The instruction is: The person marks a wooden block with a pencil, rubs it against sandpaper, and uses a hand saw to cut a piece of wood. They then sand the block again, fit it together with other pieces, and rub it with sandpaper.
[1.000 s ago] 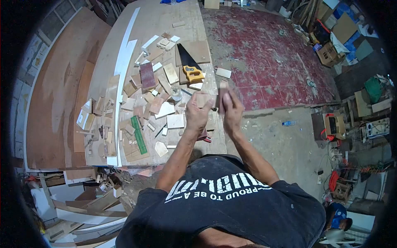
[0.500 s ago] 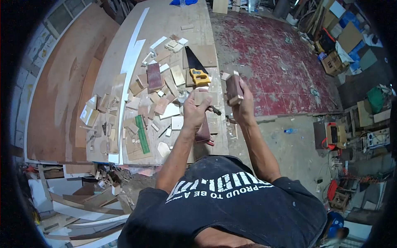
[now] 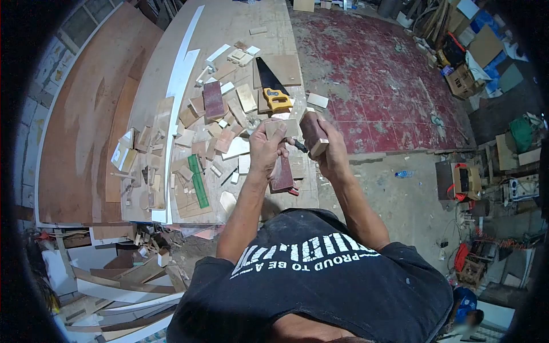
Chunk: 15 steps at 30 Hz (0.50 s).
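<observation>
My left hand (image 3: 266, 150) is closed on a small flat piece of pale wood (image 3: 290, 127), held over the near right part of the workbench (image 3: 229, 23). In my right hand (image 3: 333, 153) is a sanding block (image 3: 312, 128) wrapped in reddish-brown sandpaper, tilted, close to the right edge of the wood piece. A dark, narrow object (image 3: 299, 146) shows between the hands. Under my left wrist lies another reddish block (image 3: 281, 176), partly covered. Just beyond the hands rests a handsaw (image 3: 277, 99) with a yellow handle and black blade.
Many wood offcuts (image 3: 246, 98) lie scattered left of my hands, among them a dark red block (image 3: 214, 100) and a green ruler (image 3: 198, 182). A long white strip (image 3: 177, 91) runs along the bench. Right of the bench edge is a worn red floor (image 3: 377, 86).
My right hand has brought the sanding block left and nearer the wood piece, and the block's tilt has changed. My left hand stays in nearly the same place.
</observation>
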### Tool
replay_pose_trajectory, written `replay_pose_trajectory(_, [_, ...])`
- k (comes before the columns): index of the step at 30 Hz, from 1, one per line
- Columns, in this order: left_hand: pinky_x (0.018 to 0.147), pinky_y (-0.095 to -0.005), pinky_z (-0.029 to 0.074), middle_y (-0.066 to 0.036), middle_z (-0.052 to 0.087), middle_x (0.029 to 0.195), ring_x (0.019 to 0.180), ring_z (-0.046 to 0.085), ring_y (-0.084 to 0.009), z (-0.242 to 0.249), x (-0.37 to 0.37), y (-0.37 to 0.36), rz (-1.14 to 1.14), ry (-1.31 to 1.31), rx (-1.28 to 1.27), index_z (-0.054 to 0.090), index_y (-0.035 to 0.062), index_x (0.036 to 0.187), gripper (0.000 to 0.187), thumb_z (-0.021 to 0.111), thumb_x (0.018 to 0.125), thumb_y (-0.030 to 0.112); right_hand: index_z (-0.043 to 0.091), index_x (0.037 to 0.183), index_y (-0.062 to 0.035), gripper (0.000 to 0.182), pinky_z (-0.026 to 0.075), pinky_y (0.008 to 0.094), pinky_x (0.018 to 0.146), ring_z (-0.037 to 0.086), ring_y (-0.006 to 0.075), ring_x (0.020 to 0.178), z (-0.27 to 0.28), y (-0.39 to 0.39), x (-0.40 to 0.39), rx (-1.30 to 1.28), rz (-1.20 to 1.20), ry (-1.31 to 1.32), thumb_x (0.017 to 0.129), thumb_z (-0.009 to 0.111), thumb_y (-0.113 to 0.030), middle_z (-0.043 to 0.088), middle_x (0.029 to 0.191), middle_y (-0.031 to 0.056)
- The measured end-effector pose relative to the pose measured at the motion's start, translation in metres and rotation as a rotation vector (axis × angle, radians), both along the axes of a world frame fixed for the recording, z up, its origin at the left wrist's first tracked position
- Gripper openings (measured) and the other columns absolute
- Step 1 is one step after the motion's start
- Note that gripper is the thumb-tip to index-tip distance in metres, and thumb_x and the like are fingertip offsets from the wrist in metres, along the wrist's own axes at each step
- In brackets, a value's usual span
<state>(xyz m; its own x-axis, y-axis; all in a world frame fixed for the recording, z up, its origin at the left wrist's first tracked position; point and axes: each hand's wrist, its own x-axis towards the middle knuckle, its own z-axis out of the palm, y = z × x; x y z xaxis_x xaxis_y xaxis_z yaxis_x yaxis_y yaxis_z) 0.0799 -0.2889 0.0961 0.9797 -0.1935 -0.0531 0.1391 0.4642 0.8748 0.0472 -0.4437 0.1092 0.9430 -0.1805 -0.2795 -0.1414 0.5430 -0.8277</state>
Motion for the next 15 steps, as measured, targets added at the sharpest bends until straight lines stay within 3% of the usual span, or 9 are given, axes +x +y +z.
replay_pose_trajectory(3, [0.040, -0.0196, 0.044, -0.005, 0.065, 0.079, 0.059, 0.062, -0.0094, -0.007, -0.001, -0.001, -0.002, -0.034, 0.062, 0.057, 0.0036, 0.104, 0.019, 0.066, 0.091, 0.014, 0.064, 0.112, 0.0002, 0.039, 0.045, 0.0233, 0.058, 0.056, 0.0094, 0.070, -0.009, 0.013, 0.006, -0.192, -0.101, -0.132, 0.094, 0.058, -0.034, 0.062, 0.087, 0.0040])
replay_pose_trajectory(5, [0.040, -0.0198, 0.044, -0.005, 0.064, 0.075, 0.057, 0.061, -0.0082, -0.009, -0.001, -0.003, -0.003, -0.063, 0.106, 0.057, 0.0031, 0.103, 0.016, 0.066, 0.092, 0.012, 0.067, 0.110, 0.0012, 0.038, 0.044, 0.0228, 0.060, 0.055, 0.0087, 0.069, -0.019, 0.009, 0.013, -0.216, -0.048, -0.092, 0.094, 0.059, -0.033, 0.064, 0.089, 0.0043])
replay_pose_trajectory(8, [0.045, -0.0197, 0.041, -0.001, 0.061, 0.070, 0.054, 0.055, -0.0051, -0.016, -0.009, -0.007, -0.034, -0.123, 0.201, 0.058, 0.0024, 0.100, 0.014, 0.065, 0.092, 0.011, 0.069, 0.103, 0.0000, 0.033, 0.043, 0.0243, 0.053, 0.055, 0.0098, 0.065, -0.033, 0.002, 0.037, -0.287, -0.011, -0.036, 0.093, 0.058, -0.029, 0.062, 0.083, 0.0028])
replay_pose_trajectory(11, [0.049, -0.0192, 0.041, 0.000, 0.062, 0.072, 0.057, 0.055, -0.0047, -0.017, -0.007, -0.005, 0.050, -0.216, 0.338, 0.057, 0.0040, 0.100, 0.013, 0.065, 0.093, 0.012, 0.066, 0.107, -0.0029, 0.031, 0.041, 0.0249, 0.047, 0.055, 0.0099, 0.062, -0.012, -0.002, 0.025, -0.099, -0.082, 0.029, 0.093, 0.059, -0.030, 0.062, 0.080, 0.0039])
replay_pose_trajectory(15, [0.049, -0.0191, 0.041, 0.001, 0.062, 0.072, 0.057, 0.054, -0.0043, -0.023, -0.004, -0.004, 0.082, -0.169, 0.283, 0.057, 0.0044, 0.100, 0.013, 0.065, 0.092, 0.010, 0.067, 0.109, -0.0027, 0.033, 0.046, 0.0268, 0.057, 0.058, 0.0110, 0.068, -0.039, 0.011, 0.022, -0.146, -0.056, -0.003, 0.092, 0.059, -0.030, 0.064, 0.085, 0.0032])
